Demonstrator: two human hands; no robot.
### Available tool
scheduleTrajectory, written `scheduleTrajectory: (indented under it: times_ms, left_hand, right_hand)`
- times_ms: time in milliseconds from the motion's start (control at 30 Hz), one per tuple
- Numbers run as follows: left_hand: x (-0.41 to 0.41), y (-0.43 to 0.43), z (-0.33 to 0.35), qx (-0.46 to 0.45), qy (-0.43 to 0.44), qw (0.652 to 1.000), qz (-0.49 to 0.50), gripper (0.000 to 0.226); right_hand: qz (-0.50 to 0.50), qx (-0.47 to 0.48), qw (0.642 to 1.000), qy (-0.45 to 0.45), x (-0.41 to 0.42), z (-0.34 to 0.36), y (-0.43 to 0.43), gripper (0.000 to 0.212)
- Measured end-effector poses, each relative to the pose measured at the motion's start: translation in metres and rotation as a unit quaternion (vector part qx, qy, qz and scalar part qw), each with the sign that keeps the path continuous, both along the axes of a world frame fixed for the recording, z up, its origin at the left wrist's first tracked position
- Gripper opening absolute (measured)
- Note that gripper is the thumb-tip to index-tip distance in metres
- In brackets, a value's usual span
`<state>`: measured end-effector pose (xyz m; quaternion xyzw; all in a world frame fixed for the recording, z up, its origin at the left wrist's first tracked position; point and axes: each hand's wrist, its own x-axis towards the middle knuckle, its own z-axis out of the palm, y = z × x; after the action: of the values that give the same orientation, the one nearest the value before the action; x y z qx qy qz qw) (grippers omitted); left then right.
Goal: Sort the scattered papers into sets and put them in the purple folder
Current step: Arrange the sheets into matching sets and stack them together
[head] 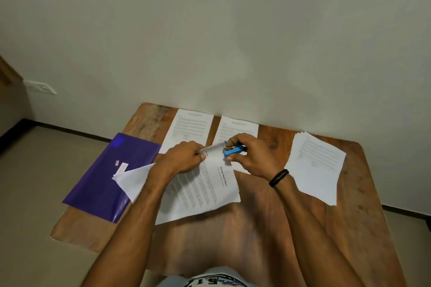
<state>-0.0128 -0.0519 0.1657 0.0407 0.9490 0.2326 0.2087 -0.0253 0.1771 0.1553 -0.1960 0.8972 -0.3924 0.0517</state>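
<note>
A set of printed sheets (pixel 205 191) headed "Sample Health Report" lies in the middle of the wooden table (pixel 233 240). My left hand (pixel 184 158) pinches its far corner, which is lifted off the table. My right hand (pixel 251 158) grips a small blue stapler (pixel 233 150) whose mouth sits at that lifted corner. The purple folder (pixel 102 179) lies flat at the table's left edge, with a white paper corner (pixel 133 179) resting over its right side.
Two single printed pages (pixel 189 128) (pixel 238 127) lie side by side at the back against the wall. A loose stack of sheets (pixel 317 165) sits on the right. A wall socket (pixel 40 86) is low on the left wall.
</note>
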Motion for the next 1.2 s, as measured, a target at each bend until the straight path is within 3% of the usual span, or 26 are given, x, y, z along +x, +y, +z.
scheduleTrajectory:
  times_ms: [100, 267, 400, 900, 967, 1067, 1133, 1200]
  left_hand:
    - [0.0, 0.002, 0.001, -0.014, 0.011, 1.0, -0.015, 0.033]
    - [-0.002, 0.001, 0.004, -0.034, 0.037, 0.998, -0.042, 0.028]
    - [-0.006, 0.002, 0.004, -0.051, 0.042, 0.996, -0.059, 0.03]
    - [-0.002, 0.005, 0.0, -0.114, 0.06, 0.987, -0.097, 0.036]
    - [0.0, 0.003, -0.008, -0.11, 0.052, 0.989, -0.084, 0.034]
    - [0.009, -0.003, -0.016, -0.085, 0.054, 0.994, -0.051, 0.029]
    - [0.016, -0.01, -0.023, -0.047, 0.076, 0.996, -0.009, 0.02]
    - [0.024, -0.016, -0.03, -0.008, 0.117, 0.992, 0.045, 0.02]
  right_hand:
    - [0.003, 0.008, 1.0, -0.004, 0.0, 0.001, -0.002, 0.03]
    - [0.013, 0.038, 0.999, -0.013, 0.001, 0.004, -0.002, 0.055]
    - [0.024, 0.076, 0.997, 0.014, 0.0, 0.005, -0.003, 0.037]
    - [0.016, 0.119, 0.993, 0.013, 0.005, 0.001, -0.011, 0.032]
    - [-0.003, 0.085, 0.996, -0.006, 0.007, -0.006, -0.011, 0.035]
    - [-0.051, -0.039, 0.994, -0.09, 0.014, -0.027, -0.005, 0.042]
    - [-0.102, -0.111, 0.979, -0.138, 0.025, -0.06, 0.001, 0.035]
    - [-0.18, -0.1, 0.963, -0.174, 0.039, -0.115, 0.007, 0.028]
